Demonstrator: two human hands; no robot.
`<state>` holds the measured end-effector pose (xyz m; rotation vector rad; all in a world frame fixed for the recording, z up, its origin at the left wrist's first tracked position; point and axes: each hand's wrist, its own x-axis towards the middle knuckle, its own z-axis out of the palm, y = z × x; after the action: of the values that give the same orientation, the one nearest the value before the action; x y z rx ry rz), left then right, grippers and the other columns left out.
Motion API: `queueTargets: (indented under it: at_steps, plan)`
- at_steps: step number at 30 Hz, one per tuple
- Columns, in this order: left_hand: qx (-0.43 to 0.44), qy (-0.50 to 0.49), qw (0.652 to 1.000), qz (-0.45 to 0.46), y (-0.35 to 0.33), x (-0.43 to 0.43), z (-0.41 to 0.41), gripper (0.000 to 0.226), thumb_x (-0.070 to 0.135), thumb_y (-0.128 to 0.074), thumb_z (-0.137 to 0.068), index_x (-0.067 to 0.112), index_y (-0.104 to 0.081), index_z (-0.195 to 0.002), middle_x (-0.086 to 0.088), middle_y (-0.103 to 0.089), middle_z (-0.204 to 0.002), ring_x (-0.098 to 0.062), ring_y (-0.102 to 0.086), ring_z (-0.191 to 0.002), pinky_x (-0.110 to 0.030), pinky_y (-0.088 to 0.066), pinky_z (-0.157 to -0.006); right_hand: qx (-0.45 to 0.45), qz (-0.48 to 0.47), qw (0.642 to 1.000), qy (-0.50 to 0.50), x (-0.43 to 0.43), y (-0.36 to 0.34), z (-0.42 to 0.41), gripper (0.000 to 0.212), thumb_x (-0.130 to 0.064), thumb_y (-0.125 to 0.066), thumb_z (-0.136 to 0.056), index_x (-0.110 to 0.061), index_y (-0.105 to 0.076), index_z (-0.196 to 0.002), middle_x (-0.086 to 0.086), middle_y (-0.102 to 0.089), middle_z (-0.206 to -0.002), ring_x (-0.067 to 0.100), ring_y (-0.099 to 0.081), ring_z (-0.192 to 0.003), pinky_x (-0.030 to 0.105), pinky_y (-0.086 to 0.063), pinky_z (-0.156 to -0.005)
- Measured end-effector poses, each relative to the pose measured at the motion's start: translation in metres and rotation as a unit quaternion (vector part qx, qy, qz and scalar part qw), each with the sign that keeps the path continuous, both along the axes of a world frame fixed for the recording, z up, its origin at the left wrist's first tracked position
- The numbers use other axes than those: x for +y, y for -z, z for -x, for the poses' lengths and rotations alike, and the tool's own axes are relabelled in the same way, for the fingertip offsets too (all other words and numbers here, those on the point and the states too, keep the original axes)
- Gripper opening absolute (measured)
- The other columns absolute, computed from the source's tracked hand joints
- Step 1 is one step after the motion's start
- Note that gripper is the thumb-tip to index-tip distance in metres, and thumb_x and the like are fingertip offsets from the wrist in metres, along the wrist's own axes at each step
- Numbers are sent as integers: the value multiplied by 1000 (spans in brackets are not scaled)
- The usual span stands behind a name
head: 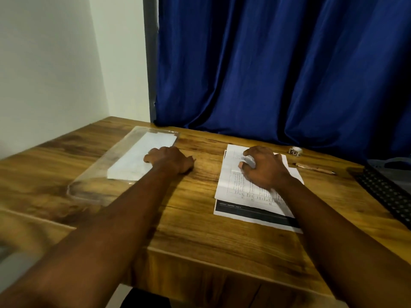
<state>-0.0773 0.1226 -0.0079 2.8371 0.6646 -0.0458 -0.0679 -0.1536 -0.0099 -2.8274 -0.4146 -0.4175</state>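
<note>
Right grip [262,165]: fingers curled, pinching up a raised bit of the printed sheet [233,181] near its far end. That bit is blurred, so there is no finer detail. Left grip [169,160]: fingers curled under, knuckles down on the right edge of the clear plastic sleeve [93,174]. Can't tell whether it grasps the sleeve or only rests there.

Printed sheet lies flat on the worktop [200,218], right of centre. Its long axis runs near-to-far, leaning slightly right towards the near end. The text lines run along that axis, so they read sideways to the person. Under it is a second sheet [251,213] with a dark band, sticking out at the near edge.

Sleeve lies flat on the left, long axis diagonal from near-left to far-right. The white paper [144,154] inside follows the same axis and sits in the sleeve's far half.

Beyond the sheets: tape roll [295,151] by the blue curtain [278,63], pen [315,168] just right of the sheets, keyboard [387,192] at the right edge.
</note>
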Motion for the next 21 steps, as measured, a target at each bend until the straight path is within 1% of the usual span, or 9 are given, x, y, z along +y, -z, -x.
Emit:
queueTargets:
  at_steps: [4, 7, 10, 12, 14, 16, 18, 20, 21]
  plan:
    - [-46, 51, 996, 53, -5, -20, -3, 80, 74, -50, -92, 17, -48, -149, -14, -51, -152, -38, -41, -142, -55, -35, -113, -3, 0, 999, -40, 24, -9, -2, 50, -49, -63, -99, -28, -58, -144, -4, -50, -156, 22, -39, -147, 51, -28, -120]
    - [-71, 94, 986, 116, -14, -36, -4, 68, 57, -48, -102, 12, -42, -153, -16, -46, -156, -37, -43, -142, -51, -37, -114, -11, 2, 999, -51, 42, -14, -1, 49, -46, -62, -99, -28, -57, -145, -3, -49, -157, 23, -38, -148, 49, -26, -117]
    - [-84, 136, 967, 201, -20, -43, -11, 56, 33, -61, -99, 10, -46, -147, -18, -52, -149, -36, -53, -130, -45, -47, -105, -2, 0, 999, -52, 55, -15, 1, 50, -42, -62, -99, -28, -56, -147, -2, -47, -160, 23, -35, -150, 51, -25, -119]
    - [-94, 167, 955, 224, -25, -43, -12, 52, 23, -65, -96, 11, -50, -145, -15, -53, -149, -33, -54, -129, -43, -47, -107, 4, -13, 998, -56, 61, -13, 4, 50, -41, -63, -99, -27, -57, -146, -2, -47, -159, 23, -36, -150, 52, -26, -119]
    - [-107, 200, 950, 213, -28, -36, -12, 46, 23, -64, -99, 15, -55, -143, -9, -54, -149, -29, -53, -132, -39, -44, -110, 12, -21, 998, -58, 65, -11, 6, 48, -42, -63, -99, -28, -57, -145, -4, -47, -159, 23, -36, -149, 53, -26, -119]
    - [-98, 240, 958, 124, -32, -22, -11, 38, 29, -67, -99, 19, -64, -136, -4, -60, -143, -24, -56, -127, -33, -44, -103, 22, -24, 998, -62, 67, -9, 8, 48, -43, -63, -99, -29, -57, -145, -5, -47, -160, 22, -35, -149, 54, -25, -118]
    - [-58, 270, 960, 45, -35, -2, -14, 38, 41, -74, -92, 23, -71, -125, 0, -66, -135, -21, -59, -119, -35, -46, -102, 23, -31, 996, -76, 68, -7, 11, 48, -42, -63, -98, -28, -58, -144, -5, -48, -159, 22, -36, -148, 54, -26, -117]
    - [11, 290, 956, 53, -39, 17, -12, 46, 51, -80, -84, 26, -72, -122, 3, -65, -133, -20, -57, -121, -42, -46, -108, 16, -46, 994, -95, 69, -7, 14, 44, -40, -64, -98, -27, -60, -140, -5, -51, -156, 22, -39, -147, 54, -27, -115]
    - [51, 303, 949, 73, -44, 25, -8, 55, 56, -82, -79, 29, -69, -126, 5, -60, -138, -20, -53, -127, -44, -43, -111, 11, -54, 993, -105, 71, -7, 16, 42, -38, -64, -99, -27, -61, -139, -5, -52, -154, 21, -40, -145, 53, -28, -115]
